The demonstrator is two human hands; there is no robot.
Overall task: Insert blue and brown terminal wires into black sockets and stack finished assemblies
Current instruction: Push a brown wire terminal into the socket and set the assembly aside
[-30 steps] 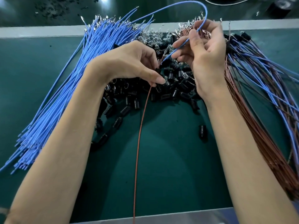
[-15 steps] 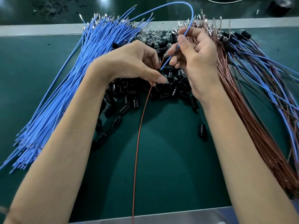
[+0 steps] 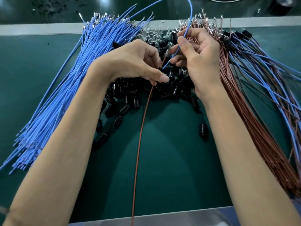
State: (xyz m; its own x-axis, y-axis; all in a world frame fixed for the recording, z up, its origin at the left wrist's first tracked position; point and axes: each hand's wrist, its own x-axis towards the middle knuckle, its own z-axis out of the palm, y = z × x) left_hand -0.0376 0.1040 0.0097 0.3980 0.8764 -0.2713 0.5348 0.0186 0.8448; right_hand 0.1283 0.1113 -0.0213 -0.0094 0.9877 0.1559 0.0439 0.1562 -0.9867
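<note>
My left hand point(image 3: 135, 62) curls over the heap of black sockets point(image 3: 130, 101) and grips something small; a single brown wire point(image 3: 140, 136) runs from under its thumb down to the table's near edge. Whether a socket sits inside the fingers is hidden. My right hand point(image 3: 198, 57) pinches a single blue wire point(image 3: 187, 22) between thumb and forefinger; the wire arches up and over, and its lower end points at my left fingers. Loose blue wires point(image 3: 65, 88) fan out at the left, and loose brown wires point(image 3: 247, 101) lie at the right.
Finished assemblies point(image 3: 267, 70) of blue and brown wires with black sockets lie stacked at the far right. One lone socket point(image 3: 204, 130) lies near my right forearm. The green mat point(image 3: 171, 168) is bordered by a grey strip at the back and a metal edge in front.
My right hand has moved left and down toward my left hand, drawing the blue wire's arch with it. The left hand has stayed over the sockets with the brown wire.
</note>
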